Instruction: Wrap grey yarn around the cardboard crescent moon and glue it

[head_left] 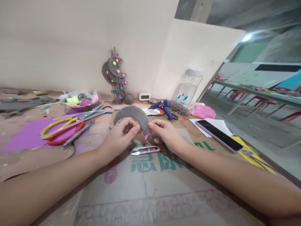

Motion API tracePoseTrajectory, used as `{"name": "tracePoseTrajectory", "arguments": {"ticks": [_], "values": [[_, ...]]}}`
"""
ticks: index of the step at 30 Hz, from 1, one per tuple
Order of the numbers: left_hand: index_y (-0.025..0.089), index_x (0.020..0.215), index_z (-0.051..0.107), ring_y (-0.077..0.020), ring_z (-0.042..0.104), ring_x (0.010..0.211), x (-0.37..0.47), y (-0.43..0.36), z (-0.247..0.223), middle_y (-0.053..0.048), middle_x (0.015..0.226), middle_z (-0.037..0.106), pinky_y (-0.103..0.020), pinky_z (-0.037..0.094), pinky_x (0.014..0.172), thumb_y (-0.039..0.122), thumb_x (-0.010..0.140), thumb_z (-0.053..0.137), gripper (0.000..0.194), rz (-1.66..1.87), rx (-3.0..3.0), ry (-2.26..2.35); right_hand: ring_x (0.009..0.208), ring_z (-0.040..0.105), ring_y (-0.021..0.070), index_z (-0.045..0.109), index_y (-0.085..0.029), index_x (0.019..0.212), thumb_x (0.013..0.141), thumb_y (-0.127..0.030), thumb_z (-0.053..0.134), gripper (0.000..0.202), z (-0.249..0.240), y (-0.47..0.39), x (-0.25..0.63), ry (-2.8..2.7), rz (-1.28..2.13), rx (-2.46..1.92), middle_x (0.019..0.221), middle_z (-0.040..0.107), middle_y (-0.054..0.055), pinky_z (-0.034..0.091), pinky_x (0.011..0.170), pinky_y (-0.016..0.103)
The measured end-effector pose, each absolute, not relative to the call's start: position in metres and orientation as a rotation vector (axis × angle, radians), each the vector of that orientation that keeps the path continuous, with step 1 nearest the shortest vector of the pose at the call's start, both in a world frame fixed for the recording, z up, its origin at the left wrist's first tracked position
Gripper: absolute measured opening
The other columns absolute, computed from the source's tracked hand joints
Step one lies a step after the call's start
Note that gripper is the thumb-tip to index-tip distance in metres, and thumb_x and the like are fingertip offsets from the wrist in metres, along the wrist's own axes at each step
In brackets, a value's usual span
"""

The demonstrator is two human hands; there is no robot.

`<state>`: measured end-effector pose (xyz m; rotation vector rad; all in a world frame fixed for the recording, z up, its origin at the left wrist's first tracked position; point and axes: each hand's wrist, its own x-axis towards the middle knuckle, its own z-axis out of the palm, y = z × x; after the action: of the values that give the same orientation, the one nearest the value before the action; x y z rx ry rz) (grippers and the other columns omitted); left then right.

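Observation:
A crescent (132, 113) wrapped in grey yarn is held up over the cardboard-covered table, its curve upward. My left hand (124, 130) grips its inner side with bent fingers. My right hand (163, 130) pinches at the right tip, thumb and forefinger together; any yarn strand between them is too fine to make out. A bare pink-purple end (146, 137) shows at that tip. Below the crescent, small pink thread snips (145, 150) lie on the cardboard (113, 201).
At left, yellow- and red-handled scissors (63, 133) lie on purple sheet (23, 135), with a bowl (81, 108) behind. A blue glue gun (164, 108), grey yarn (178, 107), bottle (188, 88) and small clock (144, 96) stand behind my hands. A phone (218, 135) lies at right.

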<state>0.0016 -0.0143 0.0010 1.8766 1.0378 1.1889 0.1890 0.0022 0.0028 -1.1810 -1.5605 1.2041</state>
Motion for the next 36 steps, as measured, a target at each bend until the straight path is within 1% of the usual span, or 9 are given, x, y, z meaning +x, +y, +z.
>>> {"name": "tracePoseTrajectory", "arguments": {"ticks": [2, 4, 8, 11, 15, 17, 21, 29, 36], "values": [[0.020, 0.097, 0.050, -0.0160, 0.061, 0.090, 0.002, -0.016, -0.001, -0.003, 0.091, 0.064, -0.029, 0.048, 0.079, 0.035, 0.088, 0.045, 0.018, 1.179, 1.806, 0.977, 0.043, 0.034, 0.0051, 0.058, -0.015, 0.076, 0.075, -0.048, 0.059, 0.033, 0.003, 0.002, 0.189, -1.557, 1.213, -1.177, 0.055, 0.047, -0.004, 0.024, 0.040, 0.019], [0.020, 0.111, 0.049, -0.0165, 0.061, 0.095, 0.002, -0.016, -0.001, -0.005, 0.100, 0.064, -0.031, 0.048, 0.083, 0.032, 0.089, 0.044, 0.026, 1.140, 1.825, 0.965, 0.041, 0.035, 0.0053, 0.056, -0.016, 0.076, 0.076, -0.049, 0.058, 0.033, 0.003, 0.001, 0.188, -1.564, 1.229, -1.168, 0.055, 0.048, -0.004, 0.025, 0.039, 0.020], [0.020, 0.116, 0.057, -0.0193, 0.057, 0.105, 0.002, -0.015, 0.002, -0.006, 0.113, 0.064, -0.033, 0.042, 0.094, 0.029, 0.089, 0.042, 0.032, 1.091, 1.968, 1.028, 0.039, 0.034, 0.0054, 0.053, -0.017, 0.073, 0.075, -0.048, 0.060, 0.032, 0.002, 0.000, 0.186, -1.614, 1.243, -1.176, 0.049, 0.044, -0.007, 0.025, 0.039, 0.020], [0.019, 0.121, 0.053, -0.0193, 0.058, 0.101, 0.001, -0.015, 0.001, -0.007, 0.113, 0.063, -0.033, 0.044, 0.091, 0.027, 0.085, 0.047, 0.038, 1.068, 1.958, 1.010, 0.037, 0.030, 0.0056, 0.054, -0.017, 0.070, 0.076, -0.052, 0.057, 0.035, 0.003, 0.001, 0.187, -1.686, 1.186, -1.211, 0.045, 0.037, -0.008, 0.022, 0.039, 0.021], [0.018, 0.124, 0.048, -0.0205, 0.056, 0.107, 0.001, -0.016, -0.003, -0.010, 0.119, 0.059, -0.034, 0.043, 0.094, 0.026, 0.081, 0.054, 0.044, 1.082, 1.979, 0.996, 0.040, 0.029, 0.0062, 0.056, -0.016, 0.069, 0.084, -0.054, 0.044, 0.042, 0.005, 0.004, 0.192, -1.769, 1.050, -1.214, 0.049, 0.035, -0.006, 0.020, 0.040, 0.021], [0.018, 0.124, 0.046, -0.0203, 0.056, 0.108, 0.001, -0.016, -0.005, -0.010, 0.120, 0.057, -0.035, 0.043, 0.095, 0.029, 0.080, 0.056, 0.046, 1.087, 1.984, 0.975, 0.044, 0.033, 0.0065, 0.059, -0.016, 0.074, 0.086, -0.052, 0.042, 0.041, 0.006, 0.005, 0.194, -1.776, 1.009, -1.188, 0.058, 0.045, -0.004, 0.024, 0.042, 0.021], [0.020, 0.126, 0.043, -0.0189, 0.057, 0.105, 0.001, -0.017, -0.006, -0.009, 0.117, 0.058, -0.035, 0.043, 0.095, 0.029, 0.080, 0.057, 0.049, 1.068, 2.013, 1.003, 0.062, 0.049, 0.0098, 0.063, -0.016, 0.090, 0.082, -0.043, 0.054, 0.029, 0.006, 0.005, 0.197, -1.808, 0.977, -1.137, 0.080, 0.060, 0.001, 0.039, 0.058, 0.023], [0.019, 0.126, 0.042, -0.0172, 0.058, 0.092, 0.002, -0.015, -0.006, -0.007, 0.110, 0.058, -0.032, 0.048, 0.082, 0.024, 0.080, 0.055, 0.048, 1.081, 1.985, 1.084, 0.070, 0.050, 0.0121, 0.065, -0.017, 0.082, 0.077, -0.031, 0.060, 0.015, 0.005, -0.002, 0.193, -2.031, 0.857, -1.194, 0.082, 0.061, 0.002, 0.040, 0.065, 0.025], [0.020, 0.124, 0.043, -0.0164, 0.059, 0.091, 0.002, -0.013, -0.010, -0.007, 0.108, 0.058, -0.031, 0.048, 0.080, 0.022, 0.081, 0.055, 0.044, 1.096, 1.964, 1.010, 0.066, 0.048, 0.0114, 0.063, -0.016, 0.078, 0.079, -0.033, 0.057, 0.018, 0.004, -0.002, 0.193, -1.973, 0.900, -1.174, 0.075, 0.058, 0.001, 0.039, 0.064, 0.025]]}}
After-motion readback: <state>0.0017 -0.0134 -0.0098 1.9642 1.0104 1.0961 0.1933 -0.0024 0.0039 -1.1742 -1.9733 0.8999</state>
